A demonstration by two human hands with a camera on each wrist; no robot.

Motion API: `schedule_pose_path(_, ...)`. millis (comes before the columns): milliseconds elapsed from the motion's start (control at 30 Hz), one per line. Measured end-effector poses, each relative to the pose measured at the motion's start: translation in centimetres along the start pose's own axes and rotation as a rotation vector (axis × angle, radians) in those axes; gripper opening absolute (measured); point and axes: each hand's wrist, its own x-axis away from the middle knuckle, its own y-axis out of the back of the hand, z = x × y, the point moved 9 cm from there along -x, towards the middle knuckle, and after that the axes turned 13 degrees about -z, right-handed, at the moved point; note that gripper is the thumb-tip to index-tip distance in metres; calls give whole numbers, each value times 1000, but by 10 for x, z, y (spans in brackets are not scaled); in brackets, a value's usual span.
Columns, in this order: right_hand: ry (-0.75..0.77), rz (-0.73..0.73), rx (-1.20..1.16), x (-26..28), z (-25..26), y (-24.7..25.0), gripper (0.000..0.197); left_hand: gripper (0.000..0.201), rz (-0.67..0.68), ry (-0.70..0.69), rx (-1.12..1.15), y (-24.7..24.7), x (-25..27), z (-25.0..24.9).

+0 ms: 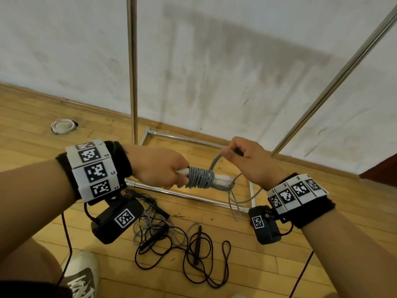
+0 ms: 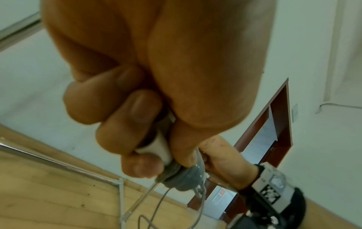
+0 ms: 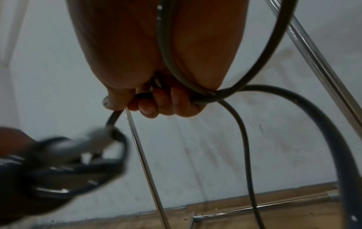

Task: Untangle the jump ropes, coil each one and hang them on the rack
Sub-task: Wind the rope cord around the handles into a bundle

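Observation:
My left hand (image 1: 167,171) grips the white handles (image 1: 222,180) of a grey jump rope, held level in front of me. Grey cord is wound in tight turns (image 1: 200,177) around the handles. My right hand (image 1: 240,155) pinches the free grey cord (image 3: 170,65) just above the coil; a loop of it hangs down past my right wrist (image 1: 235,203). In the left wrist view my fingers (image 2: 125,136) curl round a white handle (image 2: 162,147) beside the coil (image 2: 184,179). A black jump rope (image 1: 193,250) lies tangled on the floor below with other grey cord (image 1: 146,224).
A chrome clothes rack stands ahead: one upright post (image 1: 133,72), a slanted bar (image 1: 335,82) on the right, base rails (image 1: 187,195) on the wooden floor. A white floor drain cap (image 1: 63,125) lies at the left. My shoe (image 1: 82,274) is at lower left.

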Motion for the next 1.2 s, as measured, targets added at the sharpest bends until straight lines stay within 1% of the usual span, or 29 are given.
schedule_pose_path(67, -52, -33, -102, -2, 5, 4, 32, 21, -29, 41, -8, 3, -4, 7)
schedule_pose_path(133, -137, -36, -202, -1, 7, 6, 40, 20, -79, 74, -24, 8, -9, 14)
schedule_pose_path(167, -149, -29, -217, 0, 9, 6, 39, 20, -113, 82, -33, 12, -11, 16)
schedule_pose_path(267, -167, 20, -271, 4, 18, 3, 29, 21, -263, 72, -33, 31, -16, 18)
schedule_pose_path(333, -191, 45, -335, 8, 20, 0, 22, 22, -372, 53, 14, 46, -16, 17)
schedule_pose_path(400, -175, 66, -340, 10, 23, -2, 13, 21, -428, 34, 67, 53, -15, 14)
schedule_pose_path(500, -134, 58, -331, 11, 23, -2, 9, 19, -459, 17, 150, 55, -13, 9)
schedule_pose_path(567, -101, 37, -272, 11, 22, -2, 6, 20, -484, 16, 203, 57, -10, 8)
schedule_pose_path(633, -31, 27, -182, 13, 23, -3, 14, 21, -487, 15, 243, 58, -8, 6)
schedule_pose_path(700, 41, -13, -121, 14, 25, -1, 21, 22, -472, 7, 261, 57, -7, 3)
schedule_pose_path(767, 70, -72, -133, 15, 28, 3, 16, 22, -466, 10, 277, 57, -6, 1)
schedule_pose_path(800, 61, -84, -162, 16, 29, 4, 11, 23, -471, 16, 294, 58, -6, 1)
schedule_pose_path(900, 28, -96, -213, 21, 30, 1, 12, 23, -497, 48, 365, 61, -6, 3)
schedule_pose_path(1000, -10, -79, -245, 23, 24, -6, 9, 23, -527, 79, 396, 66, -5, 7)
schedule_pose_path(1133, -107, -6, -228, 29, 10, -20, 11, 24, -577, 124, 445, 75, -3, 17)
schedule_pose_path(1200, -87, 35, -193, 33, 11, -26, 16, 25, -605, 141, 437, 81, -2, 22)
